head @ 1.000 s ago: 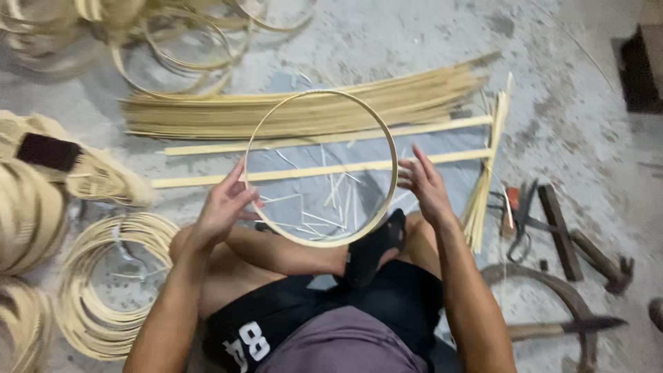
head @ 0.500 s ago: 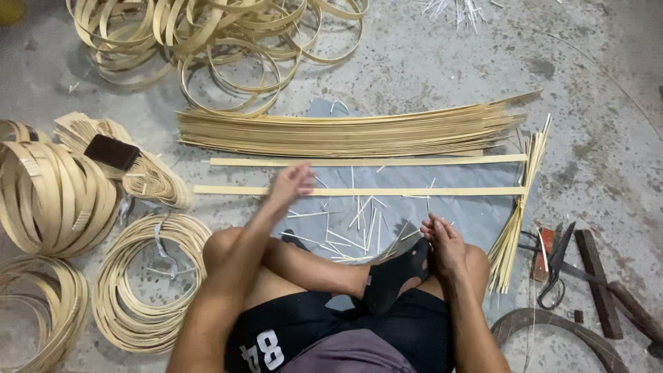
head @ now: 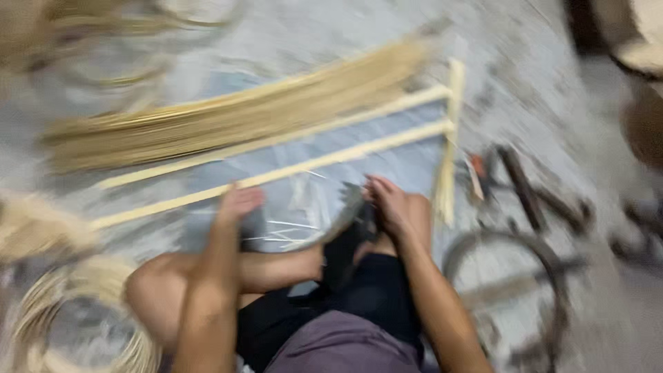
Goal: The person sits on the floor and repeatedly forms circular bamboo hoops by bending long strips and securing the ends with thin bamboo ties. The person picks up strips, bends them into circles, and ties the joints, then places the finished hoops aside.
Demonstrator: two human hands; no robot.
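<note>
The view is badly blurred. My left hand [head: 238, 204] reaches forward over my bent leg, its fingertips at the nearer of two long flat bamboo strips [head: 297, 168] lying on a grey mat [head: 407, 162]. My right hand [head: 390, 204] rests by my right knee, fingers curled next to a dark grey thing [head: 347, 207] that I cannot make out. Thin pale slivers [head: 286, 231] lie scattered on the mat between my hands. What either hand holds is hidden by the blur.
A thick bundle of bamboo strips [head: 242, 114] lies beyond the flat strips. A bunch of thin sticks [head: 447, 173] lies upright on the right. Hand tools [head: 518, 186] and a dark metal ring [head: 514, 276] are further right. Coiled bamboo hoops [head: 69, 324] sit at lower left.
The round hoop held in both hands a second ago is out of them. My left hand reached forward to the flat strip; my right dropped to my knee. The view swung and blurred.
</note>
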